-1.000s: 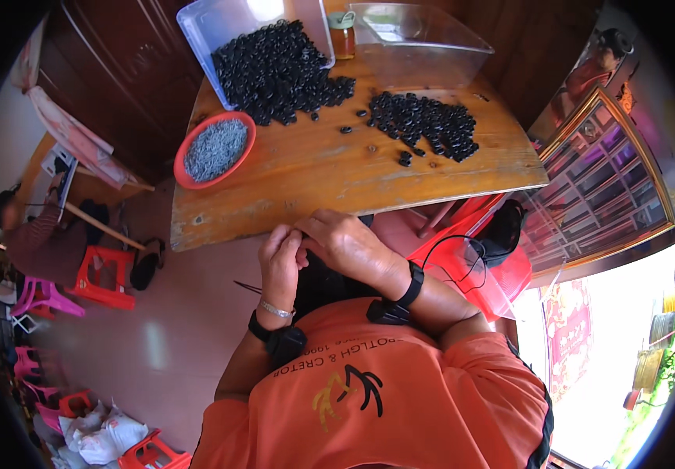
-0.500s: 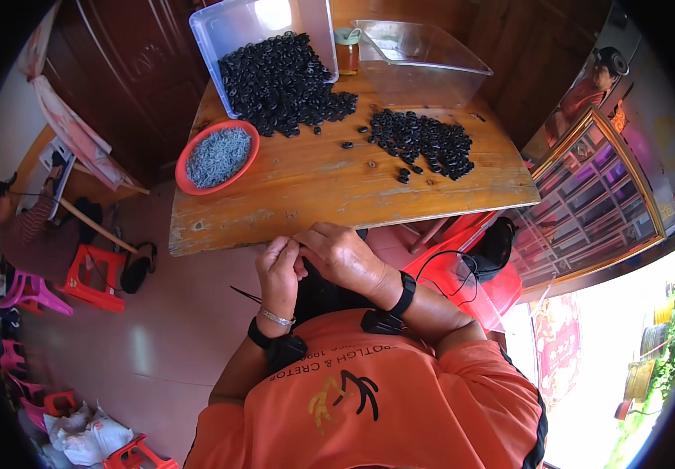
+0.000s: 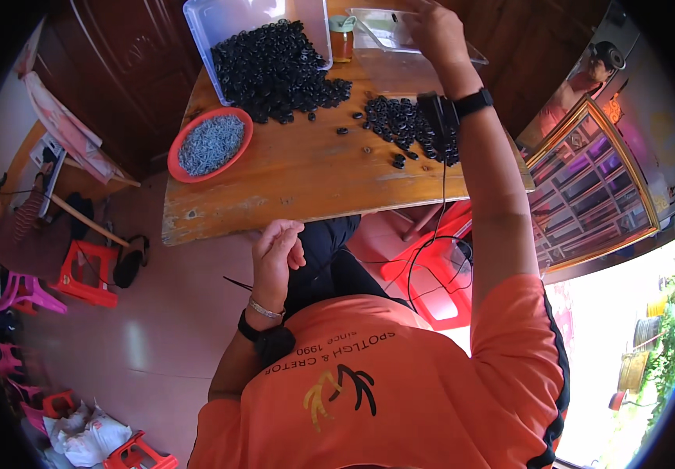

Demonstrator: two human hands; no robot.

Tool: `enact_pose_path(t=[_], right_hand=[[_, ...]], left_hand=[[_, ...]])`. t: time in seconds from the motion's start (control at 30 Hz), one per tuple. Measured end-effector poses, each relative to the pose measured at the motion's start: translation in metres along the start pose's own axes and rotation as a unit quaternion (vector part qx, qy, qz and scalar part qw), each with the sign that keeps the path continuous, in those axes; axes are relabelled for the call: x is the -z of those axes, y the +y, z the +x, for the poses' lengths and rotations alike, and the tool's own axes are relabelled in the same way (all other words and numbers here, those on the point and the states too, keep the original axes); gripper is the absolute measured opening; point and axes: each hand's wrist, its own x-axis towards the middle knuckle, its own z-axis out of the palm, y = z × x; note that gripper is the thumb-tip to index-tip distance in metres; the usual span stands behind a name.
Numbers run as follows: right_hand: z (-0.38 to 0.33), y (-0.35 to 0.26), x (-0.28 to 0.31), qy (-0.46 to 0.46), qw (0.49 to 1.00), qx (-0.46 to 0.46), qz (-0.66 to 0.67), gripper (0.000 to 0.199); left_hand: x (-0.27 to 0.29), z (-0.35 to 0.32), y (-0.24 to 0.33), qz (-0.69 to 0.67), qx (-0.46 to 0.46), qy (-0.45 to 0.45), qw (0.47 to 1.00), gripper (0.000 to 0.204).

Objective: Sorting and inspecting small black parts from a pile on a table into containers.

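My right hand [image 3: 437, 35] reaches out over the clear plastic bin [image 3: 392, 35] at the back of the table, its fingers stretched and somewhat apart, with nothing visible in them. Near the table's front edge, my left hand [image 3: 276, 254] has its fingers curled in against the thumb; whatever they hold, if anything, is hidden. A loose pile of small black oval pieces [image 3: 400, 125] lies partly behind my right forearm. To the left, a red bowl [image 3: 185, 173] is filled with small silvery screws [image 3: 212, 144]. Many more black pieces [image 3: 271, 74] spill from a tipped translucent tub [image 3: 211, 59].
The wooden table [image 3: 275, 187] has a worn front edge. A jar with a green lid [image 3: 342, 39] stands between tub and bin. Red stools [image 3: 439, 289] and a framed panel [image 3: 596, 187] are at the right. Another person [image 3: 21, 227] sits at the far left.
My right hand has left my left hand and moved forward and right, over the clear bin. The left hand stays close to where it was, its fingers still curled.
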Motion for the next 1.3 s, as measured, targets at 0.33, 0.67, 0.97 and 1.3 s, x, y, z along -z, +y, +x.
enact_pose_path(t=[0.33,0.67,0.97,1.3], right_hand=[[-0.131,-0.025,0.017,-0.427,0.899,-0.036,0.092,0.014],[-0.173,-0.046,0.031,-0.406,0.903,-0.092,0.107,0.018],[-0.132,-0.064,-0.018,-0.398,0.917,0.005,0.012,0.015],[-0.087,-0.128,-0.161,-0.420,0.907,0.016,0.034,0.018]], left_hand=[[0.011,0.004,-0.005,0.020,-0.002,-0.022,1.000,0.023],[0.004,0.005,-0.010,0.028,0.014,-0.023,0.999,0.023],[0.008,0.003,-0.013,0.023,0.013,-0.018,0.999,0.027],[0.029,0.002,-0.006,-0.006,0.025,0.009,1.000,0.024]])
